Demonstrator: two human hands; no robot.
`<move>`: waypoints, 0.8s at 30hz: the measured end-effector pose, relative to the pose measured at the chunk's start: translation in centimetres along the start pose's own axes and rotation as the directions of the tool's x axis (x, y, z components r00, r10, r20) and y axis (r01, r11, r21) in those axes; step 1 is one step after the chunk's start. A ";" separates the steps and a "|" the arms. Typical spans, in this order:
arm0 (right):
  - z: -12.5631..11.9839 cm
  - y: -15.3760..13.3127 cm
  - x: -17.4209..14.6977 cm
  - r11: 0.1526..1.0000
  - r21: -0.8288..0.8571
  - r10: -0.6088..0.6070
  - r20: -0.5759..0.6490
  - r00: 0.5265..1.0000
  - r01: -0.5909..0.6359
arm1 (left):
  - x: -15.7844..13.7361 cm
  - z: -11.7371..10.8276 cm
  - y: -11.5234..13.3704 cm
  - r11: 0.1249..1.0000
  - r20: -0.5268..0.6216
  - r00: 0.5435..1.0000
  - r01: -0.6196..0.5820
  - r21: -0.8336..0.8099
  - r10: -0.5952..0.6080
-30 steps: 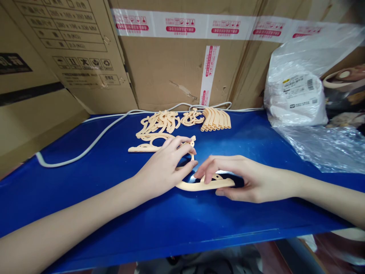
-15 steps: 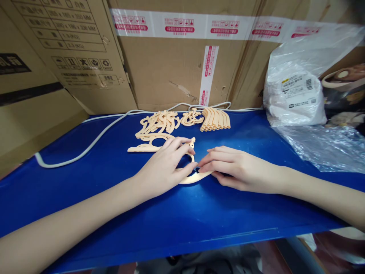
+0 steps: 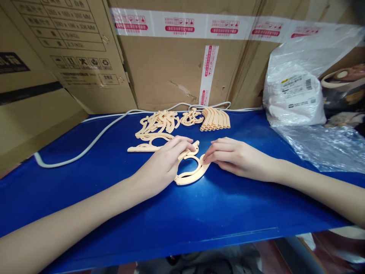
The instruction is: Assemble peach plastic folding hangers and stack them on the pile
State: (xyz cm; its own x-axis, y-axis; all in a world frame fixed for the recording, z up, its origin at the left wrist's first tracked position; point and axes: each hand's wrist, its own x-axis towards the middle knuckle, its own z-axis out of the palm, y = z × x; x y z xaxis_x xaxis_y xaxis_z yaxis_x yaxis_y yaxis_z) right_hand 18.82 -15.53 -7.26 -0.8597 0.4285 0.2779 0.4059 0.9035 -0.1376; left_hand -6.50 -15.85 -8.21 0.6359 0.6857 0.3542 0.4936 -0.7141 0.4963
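A cream plastic folding clothes hanger lies near the middle of the table, its curved pieces making a loop. My left hand is closed on the hanger's left and upper part, its fingertips bent over the piece and partly hiding it. On the other side, my right hand pinches the hanger's right end between thumb and fingers. Just behind my left hand rests another assembled hanger, partly covered by that hand. Farther back are a pile of loose curved hanger parts, some small hooks and a row of curved tube-like arms.
The blue tabletop ends at a front edge. Cardboard boxes stand along the back and left. A white cable runs over the table's left and rear. At right sit a white plastic-wrapped package and clear plastic film.
The hanger's loop has turned and come into fuller view. My right hand has shifted slightly up with the right end, and my left hand now grips farther along the left side.
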 end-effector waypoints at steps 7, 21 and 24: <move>-0.1 0.0 -0.2 0.981 -0.110 0.154 -0.067 0.986 -0.160 | 0.0 -0.4 -1.0 0.992 0.036 0.998 -0.062 0.114 0.058; -0.2 -0.6 0.0 0.964 -0.058 0.260 -0.027 0.965 -0.261 | -0.1 -1.1 -0.4 0.976 0.064 0.995 -0.083 0.202 0.071; -0.2 -0.7 -0.1 0.974 0.056 0.218 0.044 0.975 -0.220 | -0.2 -1.0 0.0 0.979 0.082 0.994 -0.091 0.180 0.077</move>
State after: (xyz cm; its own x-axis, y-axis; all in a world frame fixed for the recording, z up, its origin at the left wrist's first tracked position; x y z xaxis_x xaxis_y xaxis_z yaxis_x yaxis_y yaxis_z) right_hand 18.64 -16.20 -6.96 -0.7636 0.6143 0.1990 0.5672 0.7854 -0.2480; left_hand -7.21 -15.87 -7.45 0.7186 0.6145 0.3255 0.5322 -0.7873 0.3113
